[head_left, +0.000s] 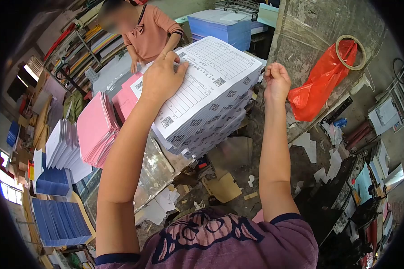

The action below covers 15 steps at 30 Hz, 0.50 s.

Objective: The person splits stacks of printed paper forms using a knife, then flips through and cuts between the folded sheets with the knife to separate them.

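Note:
A tall stack of printed white forms (220, 107) stands in front of me, with table grids and QR codes on the top sheet. On the upper left part of that sheet lies my left hand (164, 76), palm down with its fingers apart. My right hand (277, 81) is raised just beyond the stack's right corner, its fingers curled closed. Whether anything small is pinched in them is hidden. Bundles of pink paper (96, 127) stand left of the stack, beside fanned bundles of white paper (65, 145).
Another person (155, 29) in a pink top stands across the table. Blue-sided paper stacks (222, 29) rise behind the forms. A red plastic bag (314, 89) and a tape roll (351, 53) lie at right. Blue bundles (60, 222) sit lower left; paper scraps (307, 145) litter the floor.

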Motion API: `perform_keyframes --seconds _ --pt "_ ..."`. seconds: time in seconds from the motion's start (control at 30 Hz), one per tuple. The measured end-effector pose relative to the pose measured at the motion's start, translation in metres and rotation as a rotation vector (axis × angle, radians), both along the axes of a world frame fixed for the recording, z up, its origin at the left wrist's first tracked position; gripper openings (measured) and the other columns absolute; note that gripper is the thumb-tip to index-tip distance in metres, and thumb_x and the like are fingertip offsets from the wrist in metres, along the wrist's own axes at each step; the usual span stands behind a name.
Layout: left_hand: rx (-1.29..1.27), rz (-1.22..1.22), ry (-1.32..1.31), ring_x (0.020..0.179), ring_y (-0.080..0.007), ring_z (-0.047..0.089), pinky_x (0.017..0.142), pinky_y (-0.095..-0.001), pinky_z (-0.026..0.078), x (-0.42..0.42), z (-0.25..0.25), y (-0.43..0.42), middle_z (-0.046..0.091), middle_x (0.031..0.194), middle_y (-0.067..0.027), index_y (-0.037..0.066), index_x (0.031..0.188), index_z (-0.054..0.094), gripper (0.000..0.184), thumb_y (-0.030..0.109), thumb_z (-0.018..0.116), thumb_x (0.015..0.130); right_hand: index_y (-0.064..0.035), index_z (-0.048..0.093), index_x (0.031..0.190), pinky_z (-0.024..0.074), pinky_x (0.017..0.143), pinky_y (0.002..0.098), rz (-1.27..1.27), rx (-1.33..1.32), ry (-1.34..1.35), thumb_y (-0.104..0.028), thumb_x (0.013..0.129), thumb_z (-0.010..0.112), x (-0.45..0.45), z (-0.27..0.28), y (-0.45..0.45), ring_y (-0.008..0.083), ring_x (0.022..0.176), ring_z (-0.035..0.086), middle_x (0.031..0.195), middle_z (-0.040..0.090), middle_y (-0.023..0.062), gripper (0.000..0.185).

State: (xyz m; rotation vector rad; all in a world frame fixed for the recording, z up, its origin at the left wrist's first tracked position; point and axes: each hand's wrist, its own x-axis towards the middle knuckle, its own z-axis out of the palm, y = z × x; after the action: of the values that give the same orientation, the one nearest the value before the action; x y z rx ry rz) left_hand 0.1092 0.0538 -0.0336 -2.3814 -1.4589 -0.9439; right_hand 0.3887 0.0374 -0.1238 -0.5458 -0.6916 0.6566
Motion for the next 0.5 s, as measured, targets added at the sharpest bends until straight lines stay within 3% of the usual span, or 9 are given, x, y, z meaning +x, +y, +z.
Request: perform_keyframes --seconds 0.13,0.3,0.5 --pt "-0.058 0.017 -0.003 0.074 -0.0273 0.059 0.066 -0.0366 0.046 0.002 0.003 -0.005 0.062 0.087 -0.0102 0.006 0.086 0.055 0.027 0.032 0.054 0.084 -0.0011 0.058 0.099 0.039 0.067 0.0187 -0.049 -0.053 -0.123 -0.008 0.088 0.053 -0.005 -0.011 -0.014 0.0091 0.067 0.048 0.087 0.06 0.0061 0.014" --pt "-0.041 0.028 -0.009 0.075 -0.0273 0.059 0.067 -0.0367 0.046 0.001 0.004 -0.005 0.062 0.083 -0.0097 0.006 0.086 0.055 0.027 0.032 0.054 0.084 -0.0019 0.059 0.098 0.0388 0.066 0.0185 -0.158 -0.146 -0.337 -0.009 0.088 0.053 -0.01 -0.025 -0.009 0.009 0.067 0.048 0.085 0.059 0.0053 0.014" --pt "-0.005 0.012 0.008 0.073 -0.0274 0.059 0.066 -0.0359 0.045 -0.002 0.0 0.0 0.062 0.082 -0.0105 0.006 0.086 0.055 0.026 0.032 0.054 0.084 -0.0013 0.059 0.098 0.039 0.066 0.0185 -0.005 -0.167 -0.077 -0.011 0.089 0.053 0.002 -0.042 -0.001 0.0091 0.068 0.048 0.083 0.058 0.0048 0.014"
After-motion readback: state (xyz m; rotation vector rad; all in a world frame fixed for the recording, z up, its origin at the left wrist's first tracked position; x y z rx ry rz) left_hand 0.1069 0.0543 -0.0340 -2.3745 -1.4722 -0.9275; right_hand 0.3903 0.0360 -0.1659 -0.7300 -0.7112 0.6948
